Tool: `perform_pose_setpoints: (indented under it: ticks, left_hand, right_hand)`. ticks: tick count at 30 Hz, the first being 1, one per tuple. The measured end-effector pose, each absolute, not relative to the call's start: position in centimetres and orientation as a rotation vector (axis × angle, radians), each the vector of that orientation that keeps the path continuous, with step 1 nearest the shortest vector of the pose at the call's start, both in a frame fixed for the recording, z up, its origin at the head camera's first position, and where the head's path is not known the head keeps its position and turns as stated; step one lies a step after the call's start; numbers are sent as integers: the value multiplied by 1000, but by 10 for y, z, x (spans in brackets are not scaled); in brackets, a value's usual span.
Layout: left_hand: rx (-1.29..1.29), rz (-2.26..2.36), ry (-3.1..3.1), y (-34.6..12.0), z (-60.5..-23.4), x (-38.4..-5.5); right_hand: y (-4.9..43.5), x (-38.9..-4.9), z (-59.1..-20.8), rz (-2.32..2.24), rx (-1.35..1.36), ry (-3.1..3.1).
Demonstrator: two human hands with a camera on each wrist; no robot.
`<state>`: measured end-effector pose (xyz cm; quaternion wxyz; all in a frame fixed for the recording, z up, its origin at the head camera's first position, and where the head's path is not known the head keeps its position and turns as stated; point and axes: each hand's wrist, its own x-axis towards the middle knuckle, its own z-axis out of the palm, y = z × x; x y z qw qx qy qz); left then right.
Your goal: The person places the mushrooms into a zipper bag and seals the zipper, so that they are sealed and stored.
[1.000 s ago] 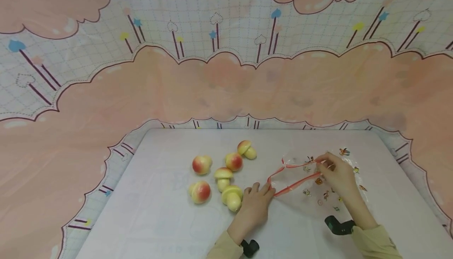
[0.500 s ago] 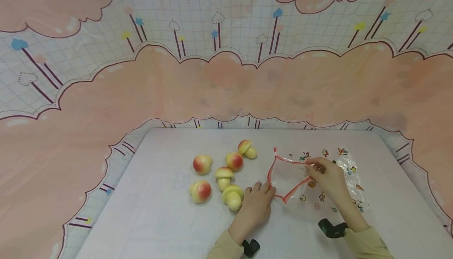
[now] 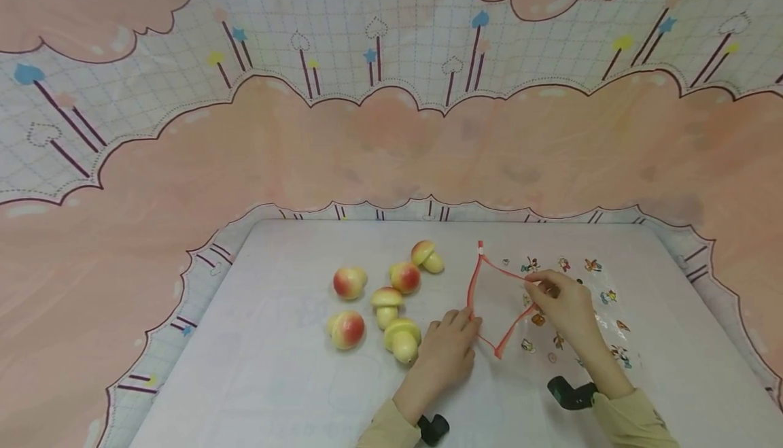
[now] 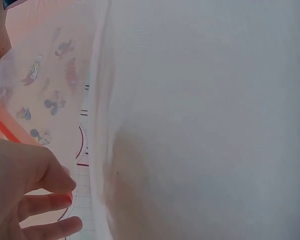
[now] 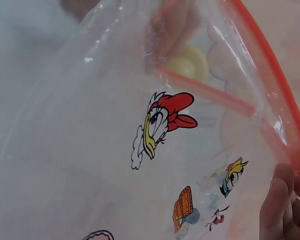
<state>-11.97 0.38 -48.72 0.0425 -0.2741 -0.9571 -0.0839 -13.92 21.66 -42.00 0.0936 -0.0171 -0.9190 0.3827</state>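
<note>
A clear zip bag (image 3: pixel 550 358) with a red zip edge and cartoon prints lies on the right of the white table. Its mouth is spread into a wide diamond facing left. My left hand (image 3: pixel 446 345) pinches the near-left part of the red edge; in the left wrist view, thumb and fingers (image 4: pixel 45 200) meet at it. Across the mouth, my right hand (image 3: pixel 565 304) pinches the opposite edge, and the right wrist view shows its fingers (image 5: pixel 285 200) on the red strip. Just left of my left hand lies a yellow toy mushroom (image 3: pixel 402 340).
Two more toy mushrooms, one mid-group (image 3: pixel 387 306) and one at the back (image 3: pixel 427 257), lie among three red-and-yellow toy peaches, including a front-left peach (image 3: pixel 346 330). A patterned cloth (image 3: pixel 391 149) hangs behind the table. Dark wrist-camera mounts (image 3: pixel 571 393) sit by both sleeves.
My right hand has moved left with its edge of the bag, so the mouth has widened from a narrow slit to a broad diamond. The left hand has shifted slightly; the toys have stayed put.
</note>
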Motion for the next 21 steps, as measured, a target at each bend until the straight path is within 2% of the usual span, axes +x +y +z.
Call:
perform_pose_setpoints:
  ticks: [21]
  left_hand:
    - [-798,-317,-2823,-2,-472,-118]
  right_hand:
    - [218,-145,-407,1129,-3,-2778]
